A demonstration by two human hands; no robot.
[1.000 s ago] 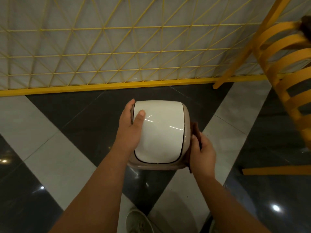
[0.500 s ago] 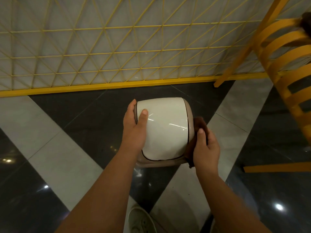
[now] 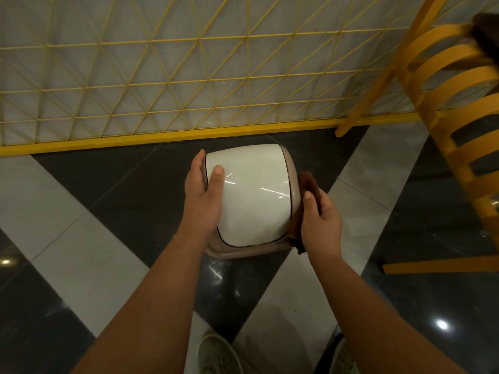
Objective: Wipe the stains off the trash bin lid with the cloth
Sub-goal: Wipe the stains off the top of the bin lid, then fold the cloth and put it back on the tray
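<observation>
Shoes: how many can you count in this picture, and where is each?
2. One shoe at the bottom edge between the forearms; the other shoe partly hidden beside the right forearm.

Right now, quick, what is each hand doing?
Left hand: grips the trash bin lid's left edge.
Right hand: holds the brown cloth against the lid's right side.

I count one trash bin lid (image 3: 253,194), one brown cloth (image 3: 307,184) and two hands, left hand (image 3: 202,201) and right hand (image 3: 320,225). There are two shoes (only partly visible): left shoe (image 3: 218,354), right shoe (image 3: 344,354). One yellow chair (image 3: 456,109) stands near.
</observation>
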